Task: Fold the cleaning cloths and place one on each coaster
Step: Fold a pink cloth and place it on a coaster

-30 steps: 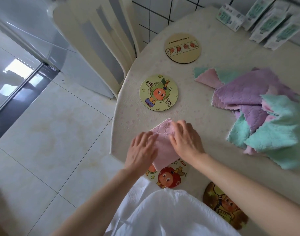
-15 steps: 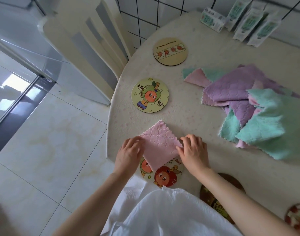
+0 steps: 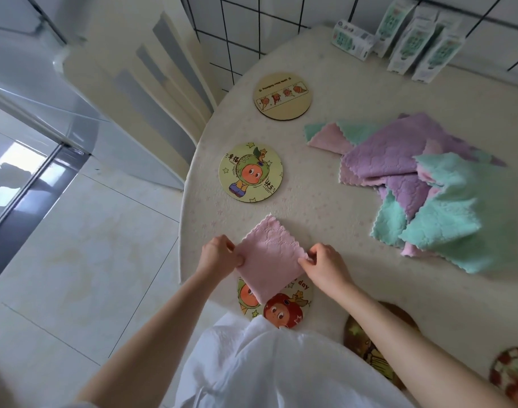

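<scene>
L hand [image 3: 218, 256], R hand [image 3: 325, 265] pinch corners of pink cloth [image 3: 269, 257], btwn both grips.

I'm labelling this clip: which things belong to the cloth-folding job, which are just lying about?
Job: folded pink fleece cloth, pinched by left hand and right hand; heap of purple, teal and pink cloths; round printed cartoon coasters.
Lying about: white-and-green cardboard cartons; cream slatted chair.

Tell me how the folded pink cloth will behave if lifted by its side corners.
Probably floppy: the folded pink cloth looks like soft fleece, and the loose pile drapes and rumples. Likely light, so pinches by the left hand and right hand should suffice. Its layers may slip open when lifted; its near corner overlaps the coaster.
</scene>
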Action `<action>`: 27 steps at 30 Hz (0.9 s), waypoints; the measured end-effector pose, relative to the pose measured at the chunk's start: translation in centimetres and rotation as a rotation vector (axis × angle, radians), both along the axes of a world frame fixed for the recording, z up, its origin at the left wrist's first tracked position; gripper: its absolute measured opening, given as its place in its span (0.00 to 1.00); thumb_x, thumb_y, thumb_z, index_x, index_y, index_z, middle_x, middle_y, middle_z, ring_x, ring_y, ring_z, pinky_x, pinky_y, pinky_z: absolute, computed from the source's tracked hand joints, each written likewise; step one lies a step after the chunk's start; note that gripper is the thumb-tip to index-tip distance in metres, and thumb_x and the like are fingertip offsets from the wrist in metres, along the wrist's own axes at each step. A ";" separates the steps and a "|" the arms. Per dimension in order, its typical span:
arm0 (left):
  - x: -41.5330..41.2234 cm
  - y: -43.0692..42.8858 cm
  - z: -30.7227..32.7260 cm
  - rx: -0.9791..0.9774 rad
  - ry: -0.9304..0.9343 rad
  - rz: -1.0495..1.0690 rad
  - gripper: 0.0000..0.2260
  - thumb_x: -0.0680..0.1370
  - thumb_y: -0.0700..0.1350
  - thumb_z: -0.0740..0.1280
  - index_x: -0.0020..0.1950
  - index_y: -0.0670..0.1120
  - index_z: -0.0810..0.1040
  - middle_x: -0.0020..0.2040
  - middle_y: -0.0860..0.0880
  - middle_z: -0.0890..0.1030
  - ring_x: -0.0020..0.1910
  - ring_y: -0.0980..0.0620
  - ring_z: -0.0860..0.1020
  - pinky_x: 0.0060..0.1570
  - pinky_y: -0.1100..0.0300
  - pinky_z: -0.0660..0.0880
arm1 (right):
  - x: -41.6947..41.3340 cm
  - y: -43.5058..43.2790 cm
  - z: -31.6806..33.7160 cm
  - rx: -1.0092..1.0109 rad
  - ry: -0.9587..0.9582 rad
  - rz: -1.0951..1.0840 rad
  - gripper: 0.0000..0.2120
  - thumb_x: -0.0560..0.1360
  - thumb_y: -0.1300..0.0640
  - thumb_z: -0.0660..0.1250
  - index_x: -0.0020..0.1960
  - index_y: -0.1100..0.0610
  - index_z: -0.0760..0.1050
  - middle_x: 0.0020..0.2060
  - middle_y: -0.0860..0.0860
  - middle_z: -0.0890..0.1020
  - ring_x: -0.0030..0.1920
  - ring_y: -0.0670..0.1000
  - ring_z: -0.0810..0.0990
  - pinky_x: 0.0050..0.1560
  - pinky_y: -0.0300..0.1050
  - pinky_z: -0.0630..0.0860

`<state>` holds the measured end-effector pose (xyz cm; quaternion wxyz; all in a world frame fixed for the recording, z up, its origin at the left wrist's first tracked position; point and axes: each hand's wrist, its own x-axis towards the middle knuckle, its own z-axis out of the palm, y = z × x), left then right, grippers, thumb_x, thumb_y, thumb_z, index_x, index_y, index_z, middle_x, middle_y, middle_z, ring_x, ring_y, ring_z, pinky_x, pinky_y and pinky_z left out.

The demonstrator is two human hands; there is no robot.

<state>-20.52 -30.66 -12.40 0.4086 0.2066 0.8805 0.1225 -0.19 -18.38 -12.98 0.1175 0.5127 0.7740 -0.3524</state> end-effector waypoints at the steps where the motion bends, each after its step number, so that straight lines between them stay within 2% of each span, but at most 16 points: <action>1: -0.2 0.1 0.1 -0.014 -0.025 -0.008 0.11 0.69 0.43 0.73 0.49 0.43 0.78 0.46 0.47 0.78 0.43 0.51 0.74 0.33 0.63 0.72 | -0.1 0.1 0.2 -0.026 -0.009 0.004 0.12 0.74 0.46 0.64 0.48 0.55 0.72 0.46 0.52 0.76 0.47 0.53 0.76 0.46 0.47 0.75; 4: -0.8 0.3 0.7 -0.038 -0.118 -0.015 0.07 0.69 0.43 0.71 0.45 0.45 0.78 0.43 0.48 0.77 0.40 0.52 0.73 0.35 0.61 0.71 | -0.3 0.7 1.3 -0.138 0.026 -0.019 0.11 0.75 0.50 0.65 0.49 0.57 0.71 0.45 0.51 0.76 0.45 0.51 0.75 0.41 0.42 0.71; 6: -1.7 0.4 1.3 -0.004 -0.212 0.028 0.07 0.69 0.43 0.71 0.44 0.44 0.78 0.44 0.45 0.78 0.42 0.50 0.75 0.40 0.59 0.76 | -0.4 1.4 2.3 -0.206 0.066 -0.057 0.10 0.76 0.50 0.64 0.50 0.57 0.71 0.44 0.50 0.77 0.44 0.50 0.75 0.38 0.40 0.69; 7: -2.3 0.5 1.7 0.044 -0.301 0.070 0.07 0.69 0.42 0.72 0.45 0.42 0.79 0.46 0.42 0.80 0.45 0.47 0.77 0.46 0.56 0.79 | -0.4 1.9 2.8 -0.232 0.092 -0.079 0.10 0.77 0.50 0.64 0.51 0.57 0.71 0.45 0.50 0.77 0.45 0.50 0.75 0.39 0.40 0.71; 9: -3.5 1.1 3.1 0.186 -0.547 0.201 0.08 0.71 0.37 0.72 0.48 0.37 0.77 0.51 0.38 0.79 0.53 0.44 0.79 0.55 0.53 0.79 | -0.8 3.4 3.7 -0.272 0.169 -0.118 0.10 0.77 0.50 0.64 0.52 0.56 0.72 0.46 0.49 0.79 0.47 0.49 0.78 0.46 0.43 0.75; 10: -4.3 1.7 3.7 0.252 -0.657 0.269 0.09 0.71 0.35 0.71 0.50 0.36 0.76 0.52 0.38 0.79 0.54 0.44 0.79 0.55 0.54 0.78 | -1.2 4.4 4.2 -0.285 0.219 -0.138 0.09 0.77 0.51 0.64 0.52 0.56 0.72 0.46 0.50 0.80 0.47 0.49 0.79 0.48 0.45 0.78; 12: -5.9 3.6 4.6 0.355 -0.755 0.351 0.11 0.72 0.35 0.70 0.52 0.35 0.75 0.51 0.39 0.79 0.54 0.44 0.80 0.54 0.55 0.79 | -2.5 6.9 5.0 -0.268 0.328 -0.200 0.06 0.76 0.54 0.67 0.49 0.55 0.73 0.44 0.51 0.81 0.45 0.51 0.82 0.49 0.49 0.80; 14: -7.7 6.5 5.1 0.441 -0.761 0.395 0.11 0.72 0.34 0.70 0.53 0.35 0.75 0.51 0.40 0.79 0.52 0.44 0.80 0.53 0.55 0.79 | -4.4 9.8 5.7 -0.246 0.447 -0.299 0.05 0.74 0.58 0.68 0.47 0.55 0.73 0.43 0.53 0.82 0.41 0.52 0.82 0.47 0.50 0.80; 17: -10.4 11.5 5.3 0.556 -0.739 0.434 0.11 0.72 0.35 0.71 0.52 0.36 0.75 0.49 0.40 0.80 0.49 0.44 0.80 0.51 0.54 0.80 | -7.5 14.4 6.5 -0.273 0.579 -0.424 0.08 0.74 0.63 0.68 0.51 0.59 0.71 0.42 0.54 0.80 0.36 0.51 0.80 0.43 0.47 0.80; 20: -13.2 16.6 5.7 0.594 -0.714 0.428 0.12 0.72 0.36 0.71 0.54 0.36 0.76 0.47 0.42 0.81 0.46 0.47 0.82 0.49 0.56 0.81 | -10.4 19.3 6.3 -0.295 0.612 -0.462 0.11 0.74 0.65 0.68 0.55 0.59 0.73 0.41 0.52 0.80 0.36 0.49 0.79 0.39 0.40 0.79; 24: -16.9 22.8 5.1 0.588 -0.637 0.427 0.12 0.73 0.37 0.70 0.55 0.38 0.76 0.53 0.40 0.81 0.51 0.44 0.82 0.53 0.53 0.79 | -14.0 25.0 5.6 -0.253 0.589 -0.468 0.11 0.73 0.65 0.69 0.55 0.62 0.76 0.39 0.54 0.80 0.34 0.49 0.78 0.32 0.34 0.77; 27: -18.9 26.8 4.4 0.607 -0.567 0.405 0.11 0.73 0.37 0.71 0.54 0.39 0.77 0.53 0.41 0.82 0.52 0.44 0.82 0.53 0.52 0.79 | -16.5 28.6 5.0 -0.260 0.618 -0.526 0.09 0.73 0.65 0.69 0.53 0.61 0.74 0.38 0.57 0.78 0.32 0.51 0.77 0.31 0.40 0.76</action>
